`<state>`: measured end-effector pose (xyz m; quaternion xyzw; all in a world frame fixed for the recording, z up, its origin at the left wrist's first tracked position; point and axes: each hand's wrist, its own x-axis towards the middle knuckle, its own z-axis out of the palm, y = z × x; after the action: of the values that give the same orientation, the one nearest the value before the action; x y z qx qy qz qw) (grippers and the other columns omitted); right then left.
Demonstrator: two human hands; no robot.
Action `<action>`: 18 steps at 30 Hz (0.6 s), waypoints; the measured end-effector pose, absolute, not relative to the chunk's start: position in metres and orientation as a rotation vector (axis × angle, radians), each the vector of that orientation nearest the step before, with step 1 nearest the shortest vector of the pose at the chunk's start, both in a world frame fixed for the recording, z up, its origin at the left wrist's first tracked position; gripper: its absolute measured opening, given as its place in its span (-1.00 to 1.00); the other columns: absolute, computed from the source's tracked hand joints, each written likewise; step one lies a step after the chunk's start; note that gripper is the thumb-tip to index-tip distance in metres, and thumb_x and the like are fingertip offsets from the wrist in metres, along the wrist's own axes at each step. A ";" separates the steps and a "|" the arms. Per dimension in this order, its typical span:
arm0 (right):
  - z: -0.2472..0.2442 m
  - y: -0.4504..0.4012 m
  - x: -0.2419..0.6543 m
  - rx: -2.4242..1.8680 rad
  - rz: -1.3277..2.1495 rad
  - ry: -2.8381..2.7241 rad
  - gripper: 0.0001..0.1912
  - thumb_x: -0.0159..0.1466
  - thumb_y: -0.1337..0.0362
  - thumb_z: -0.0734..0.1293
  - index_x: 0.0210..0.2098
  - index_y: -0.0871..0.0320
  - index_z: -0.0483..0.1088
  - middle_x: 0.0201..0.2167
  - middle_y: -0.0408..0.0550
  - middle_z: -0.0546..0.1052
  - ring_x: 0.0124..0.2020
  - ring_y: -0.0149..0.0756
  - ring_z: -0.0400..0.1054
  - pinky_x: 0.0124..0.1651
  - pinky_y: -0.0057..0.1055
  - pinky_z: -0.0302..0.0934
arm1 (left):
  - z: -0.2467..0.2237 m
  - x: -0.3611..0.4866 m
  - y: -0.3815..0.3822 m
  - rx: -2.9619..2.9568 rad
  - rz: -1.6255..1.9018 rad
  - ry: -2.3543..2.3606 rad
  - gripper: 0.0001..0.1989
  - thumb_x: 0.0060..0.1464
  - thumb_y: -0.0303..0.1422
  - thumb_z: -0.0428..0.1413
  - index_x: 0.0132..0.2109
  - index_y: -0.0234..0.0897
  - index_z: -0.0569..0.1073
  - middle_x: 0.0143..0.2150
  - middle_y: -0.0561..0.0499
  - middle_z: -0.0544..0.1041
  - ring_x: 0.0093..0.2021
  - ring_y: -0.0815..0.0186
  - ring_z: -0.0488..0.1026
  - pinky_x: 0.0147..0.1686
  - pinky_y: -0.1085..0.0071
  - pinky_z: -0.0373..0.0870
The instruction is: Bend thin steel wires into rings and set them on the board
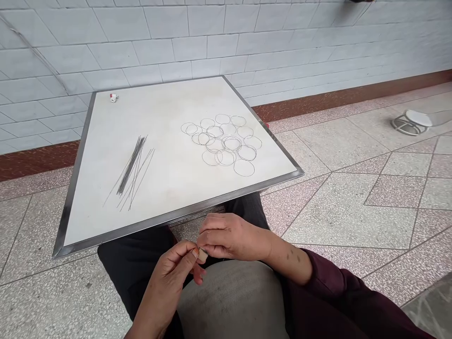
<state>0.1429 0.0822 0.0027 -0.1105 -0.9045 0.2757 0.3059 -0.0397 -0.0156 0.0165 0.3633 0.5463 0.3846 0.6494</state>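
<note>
My left hand (174,266) and my right hand (231,235) meet over my lap, just below the table's near edge. Thumb and forefinger of each are pinched together, tips almost touching. Between them shows a small dark bit of what looks like thin wire (204,252); the fingers hide most of it. A beige wrap (202,255) covers part of a left finger. On the table, many thin wire rings (244,167) lie loosely overlapped at the right. To the left lies a bundle of straight wires (131,167), a few splayed out beside it.
The white tabletop (165,108) has a metal rim (183,210) close in front of my knees. A small white and red object (113,98) sits in its far left corner. Behind is a tiled wall (205,44); a white-seated stool (411,121) stands at the right.
</note>
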 end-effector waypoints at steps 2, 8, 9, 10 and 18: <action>0.002 0.082 0.143 -0.307 0.716 -2.357 -0.85 0.40 0.30 0.22 -0.23 0.17 0.42 -0.31 -0.04 0.48 -0.27 -0.38 0.38 -0.19 -0.47 0.31 | 0.018 -0.039 -0.015 0.715 0.902 1.198 -0.75 0.19 -0.19 0.12 -0.32 -0.23 0.57 -0.38 0.04 0.48 -0.48 0.36 0.36 -0.23 0.27 0.39; 0.001 0.082 0.145 -0.305 0.697 -2.296 -0.86 0.40 0.33 0.22 -0.24 0.22 0.39 -0.31 -0.02 0.46 -0.29 -0.43 0.37 -0.22 -0.53 0.34 | 0.023 -0.039 -0.013 0.530 0.880 1.086 -0.79 0.14 -0.21 0.16 -0.29 -0.26 0.58 -0.50 0.08 0.41 -0.48 0.35 0.39 -0.37 0.39 0.33; 0.001 0.083 0.145 -0.304 0.705 -2.294 -0.85 0.40 0.32 0.22 -0.25 0.22 0.40 -0.31 -0.02 0.46 -0.29 -0.43 0.37 -0.22 -0.53 0.34 | 0.023 -0.039 -0.012 0.526 0.873 1.090 -0.79 0.14 -0.21 0.17 -0.29 -0.26 0.58 -0.51 0.08 0.40 -0.47 0.34 0.41 -0.39 0.40 0.31; 0.001 0.083 0.145 -0.302 0.711 -2.294 -0.85 0.40 0.32 0.23 -0.25 0.22 0.40 -0.31 -0.03 0.46 -0.29 -0.43 0.36 -0.22 -0.53 0.33 | 0.023 -0.039 -0.012 0.520 0.868 1.094 -0.79 0.13 -0.20 0.18 -0.29 -0.26 0.58 -0.51 0.08 0.40 -0.46 0.33 0.43 -0.40 0.40 0.30; -0.001 0.085 0.148 -0.246 0.697 -2.394 -0.85 0.41 0.34 0.21 -0.19 0.19 0.42 -0.28 -0.06 0.46 -0.25 -0.41 0.34 -0.17 -0.48 0.29 | 0.022 -0.037 -0.013 0.515 0.865 1.139 -0.74 0.08 -0.16 0.22 -0.38 -0.28 0.53 -0.55 0.10 0.36 -0.48 0.32 0.44 -0.47 0.43 0.25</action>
<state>0.1479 0.0852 -0.0009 -0.0932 -0.9075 0.2644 0.3129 -0.0366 -0.0125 0.0222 0.2335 0.5160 0.3922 0.7248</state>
